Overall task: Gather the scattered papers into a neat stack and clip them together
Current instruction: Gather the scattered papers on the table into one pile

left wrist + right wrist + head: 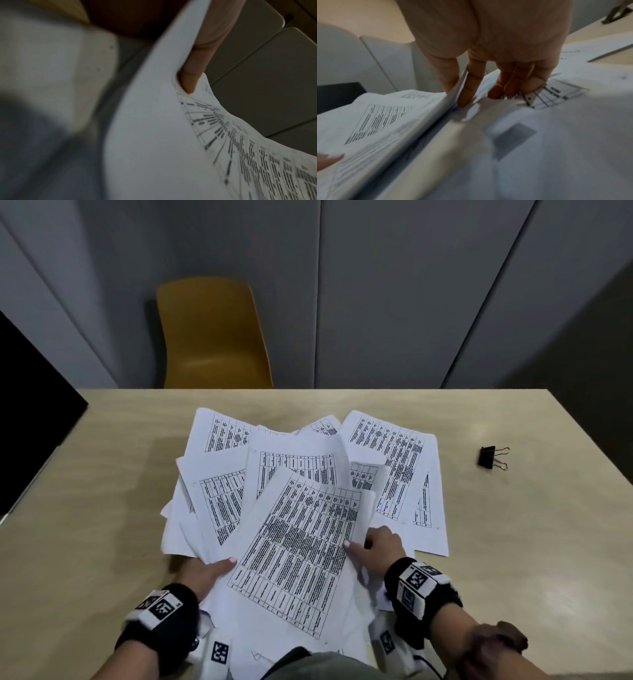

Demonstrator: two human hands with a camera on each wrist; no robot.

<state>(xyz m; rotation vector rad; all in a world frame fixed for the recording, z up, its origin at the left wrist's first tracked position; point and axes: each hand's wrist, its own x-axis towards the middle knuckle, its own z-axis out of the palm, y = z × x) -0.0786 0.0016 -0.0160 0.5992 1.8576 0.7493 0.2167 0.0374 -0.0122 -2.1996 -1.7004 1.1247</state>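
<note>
Hands, left point(205, 573) and right point(378, 549), each pinched the loosely fanned printed sheets point(301, 542); uneven pulling risked creasing or spilling them off the table point(102, 508).

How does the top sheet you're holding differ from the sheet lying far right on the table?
The top sheet is pinched at both side edges, by the left hand and the right hand, and bows upward; the far-right sheet lies flat and untouched. The top sheet is fully visible; the far-right sheet is partly covered. Both are white with printed tables.
</note>
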